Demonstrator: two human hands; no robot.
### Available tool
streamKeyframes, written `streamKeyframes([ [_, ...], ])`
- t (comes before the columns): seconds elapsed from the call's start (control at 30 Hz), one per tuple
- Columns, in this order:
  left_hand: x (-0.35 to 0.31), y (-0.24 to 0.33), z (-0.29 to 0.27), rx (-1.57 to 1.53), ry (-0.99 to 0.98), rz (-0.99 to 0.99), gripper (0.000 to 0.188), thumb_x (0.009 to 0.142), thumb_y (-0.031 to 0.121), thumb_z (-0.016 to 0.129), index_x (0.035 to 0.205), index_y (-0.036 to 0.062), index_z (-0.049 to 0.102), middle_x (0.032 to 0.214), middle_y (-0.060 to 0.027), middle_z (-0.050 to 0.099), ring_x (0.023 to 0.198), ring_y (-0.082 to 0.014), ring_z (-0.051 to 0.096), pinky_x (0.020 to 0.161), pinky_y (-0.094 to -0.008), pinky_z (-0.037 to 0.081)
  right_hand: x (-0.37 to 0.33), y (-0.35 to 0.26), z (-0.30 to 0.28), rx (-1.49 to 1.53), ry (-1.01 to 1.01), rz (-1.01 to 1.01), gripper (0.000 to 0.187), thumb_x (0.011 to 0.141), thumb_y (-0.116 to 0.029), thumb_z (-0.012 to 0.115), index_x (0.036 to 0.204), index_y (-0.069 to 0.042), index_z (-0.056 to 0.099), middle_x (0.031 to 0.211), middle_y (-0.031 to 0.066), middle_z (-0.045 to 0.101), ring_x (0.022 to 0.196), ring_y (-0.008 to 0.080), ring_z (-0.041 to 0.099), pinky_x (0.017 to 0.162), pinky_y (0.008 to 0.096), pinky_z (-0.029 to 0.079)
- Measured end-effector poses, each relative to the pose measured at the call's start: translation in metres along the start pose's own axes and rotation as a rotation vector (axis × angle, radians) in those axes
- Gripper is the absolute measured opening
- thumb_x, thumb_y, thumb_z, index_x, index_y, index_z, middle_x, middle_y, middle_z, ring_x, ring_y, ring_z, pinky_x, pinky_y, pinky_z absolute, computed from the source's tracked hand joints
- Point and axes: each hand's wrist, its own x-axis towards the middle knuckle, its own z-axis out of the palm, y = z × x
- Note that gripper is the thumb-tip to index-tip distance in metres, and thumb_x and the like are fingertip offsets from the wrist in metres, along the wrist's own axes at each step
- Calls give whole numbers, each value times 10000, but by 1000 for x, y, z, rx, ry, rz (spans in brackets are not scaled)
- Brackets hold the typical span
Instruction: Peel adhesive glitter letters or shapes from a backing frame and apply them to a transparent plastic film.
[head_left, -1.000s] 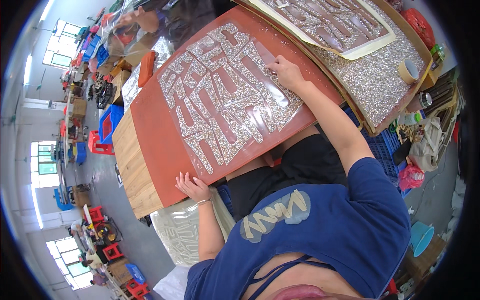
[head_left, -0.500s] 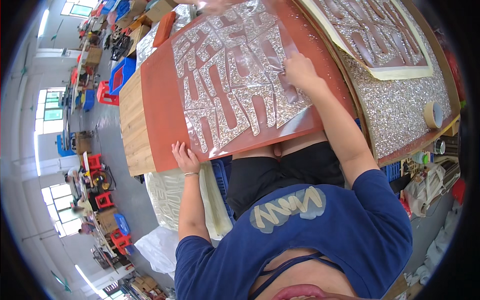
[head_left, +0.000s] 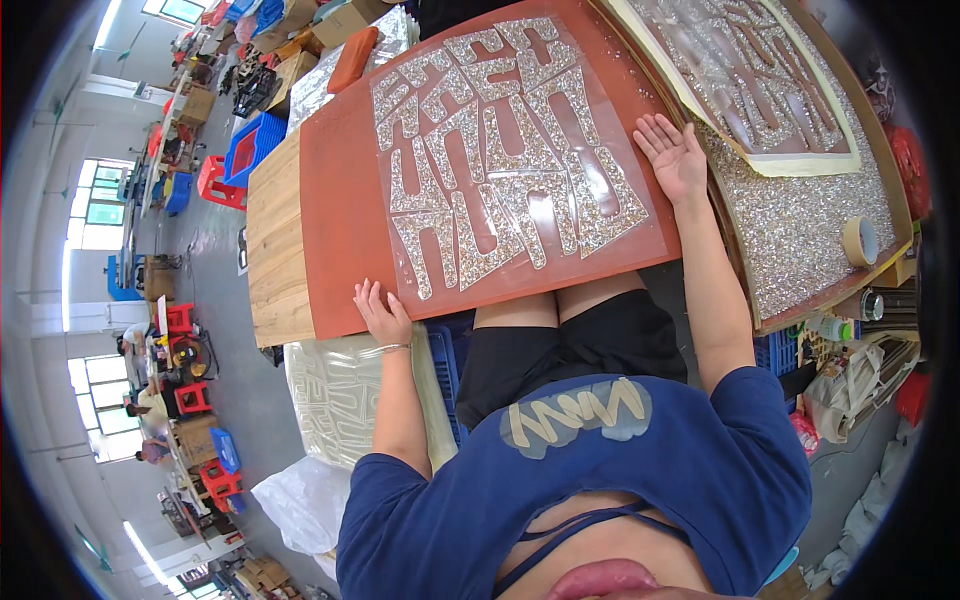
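The rust-red board (head_left: 340, 210) is the largest thing in view and serves as the landmark: it lies tilted across a pale wooden bench (head_left: 272, 250), its long axis running from the person's near left up and away to the far right. Nearly covering the board is a clear film sheet (head_left: 510, 150) carrying big glittery silver cut-out shapes, its long axis following the board's. Beyond the board's right edge lies a glitter-covered panel (head_left: 800, 230) with a cream-bordered stencil sheet (head_left: 760, 80) on top, and a roll of tape (head_left: 860, 240) rests on that panel's near corner. Below the board's near edge, beside the person's left arm, hangs a pale patterned sheet (head_left: 335, 395). The right hand (head_left: 675, 155) lies flat and released, fingers spread, palm down at the film's right edge on the board. The left hand (head_left: 383, 312) rests with loosely curled fingers over the board's near edge, just beside the film's near-left corner, gripping nothing that can be made out. The film thus lies between the two hands, stretching away from the left hand and leftward from the right; each touches or nearly touches an opposite end.
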Motion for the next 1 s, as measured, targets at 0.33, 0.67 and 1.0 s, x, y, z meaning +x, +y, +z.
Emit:
streamKeyframes([
  [0.33,8,0,-15,-620,98,-423,297,966,205,474,1000,-48,627,1193,-142,579,1095,-242,544,970,-370,414,3,5,68,-80,-318,99,786,938,-513,431,1391,91,212,1445,282,252,1345,388,296,1115,554,241],
  [0.67,89,64,-14,-1226,159,-723,266,934,88,524,1129,-92,552,1153,-149,591,1045,-203,579,923,-322,484,-11,34,133,-14,-416,173,600,936,-411,509,1272,74,399,1334,220,455,1232,352,459,1051,511,366],
  [1.0,248,197,97,-2188,-740,-704,373,919,287,566,1194,43,500,1198,-156,548,1102,-332,535,935,-516,441,-39,93,132,-413,-240,299,317,924,-170,545,1175,8,470,1091,157,596,964,266,626,843,370,545],
])
